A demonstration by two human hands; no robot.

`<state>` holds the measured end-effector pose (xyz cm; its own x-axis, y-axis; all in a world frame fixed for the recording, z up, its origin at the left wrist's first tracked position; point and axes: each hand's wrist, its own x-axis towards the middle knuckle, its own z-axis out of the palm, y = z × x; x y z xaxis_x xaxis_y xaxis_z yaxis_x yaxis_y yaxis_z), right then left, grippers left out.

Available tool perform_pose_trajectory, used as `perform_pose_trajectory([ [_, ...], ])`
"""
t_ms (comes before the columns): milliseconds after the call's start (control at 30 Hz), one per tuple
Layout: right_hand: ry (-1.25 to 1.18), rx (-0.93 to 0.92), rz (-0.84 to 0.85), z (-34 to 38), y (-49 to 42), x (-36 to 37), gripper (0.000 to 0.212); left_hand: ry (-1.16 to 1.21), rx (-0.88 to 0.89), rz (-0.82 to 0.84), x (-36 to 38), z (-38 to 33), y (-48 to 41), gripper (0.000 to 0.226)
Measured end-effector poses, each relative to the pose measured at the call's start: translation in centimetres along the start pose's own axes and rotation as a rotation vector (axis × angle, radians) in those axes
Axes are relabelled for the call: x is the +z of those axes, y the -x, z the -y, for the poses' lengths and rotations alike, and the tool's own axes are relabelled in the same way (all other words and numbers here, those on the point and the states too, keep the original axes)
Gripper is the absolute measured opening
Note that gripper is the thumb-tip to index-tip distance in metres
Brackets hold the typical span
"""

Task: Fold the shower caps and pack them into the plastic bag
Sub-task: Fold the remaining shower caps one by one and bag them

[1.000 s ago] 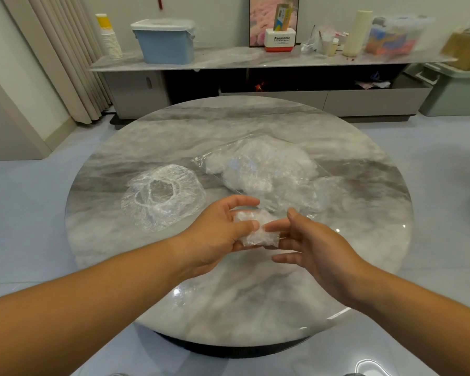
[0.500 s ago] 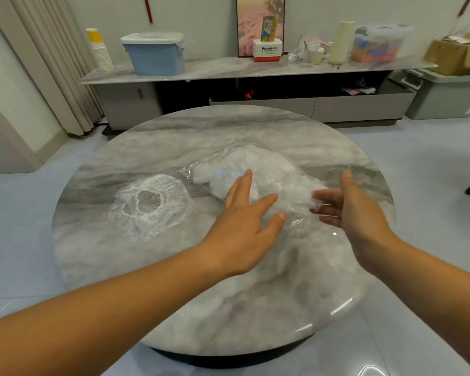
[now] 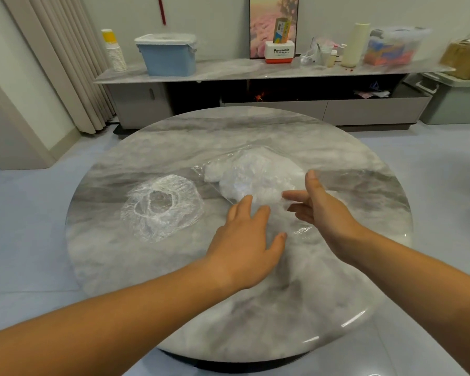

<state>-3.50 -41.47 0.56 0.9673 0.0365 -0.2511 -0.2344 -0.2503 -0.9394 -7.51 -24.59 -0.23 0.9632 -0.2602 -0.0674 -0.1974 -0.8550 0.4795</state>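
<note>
The small white box with a red base (image 3: pixel 279 52), standing on the long grey marble-topped desk (image 3: pixel 228 70) by the far wall, carries the brand "Panasonic" in dark letters. A finer line beneath it and the print on the yellow-and-blue carton (image 3: pixel 281 29) above are illegible.

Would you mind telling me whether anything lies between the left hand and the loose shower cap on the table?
Nothing visible does. Only bare table separates the left hand from the shower cap, which lies spread out to its left. The plastic bag sits farther back and to the right, off that path.
</note>
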Motion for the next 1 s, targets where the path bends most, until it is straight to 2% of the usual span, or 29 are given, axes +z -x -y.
perform_pose_trajectory([
  [100,-0.082,-0.022,0.013,-0.2,-0.3,0.5,0.067,0.081,-0.034,-0.022,0.0,0.0,-0.2,0.048],
  [267,-0.117,-0.082,0.057,0.3,-0.2,0.7,0.070,0.181,-0.017,0.050,0.1,0.9,0.0,0.036],
  [467,0.121,-0.101,0.122,1.3,0.0,1.8,0.072,0.118,0.011,0.128,0.8,1.8,0.9,0.048],
  [600,0.169,-0.122,0.176,1.9,0.0,3.1,0.076,0.093,0.018,0.144,1.3,2.0,1.4,0.058],
  [767,0.092,-0.102,0.195,2.2,-1.2,4.4,0.090,0.092,0.053,0.145,1.5,2.7,1.8,0.069],
  [1000,-0.164,-0.086,0.127,3.0,-3.6,6.4,0.102,0.102,0.106,0.174,1.6,3.9,2.2,0.061],
])
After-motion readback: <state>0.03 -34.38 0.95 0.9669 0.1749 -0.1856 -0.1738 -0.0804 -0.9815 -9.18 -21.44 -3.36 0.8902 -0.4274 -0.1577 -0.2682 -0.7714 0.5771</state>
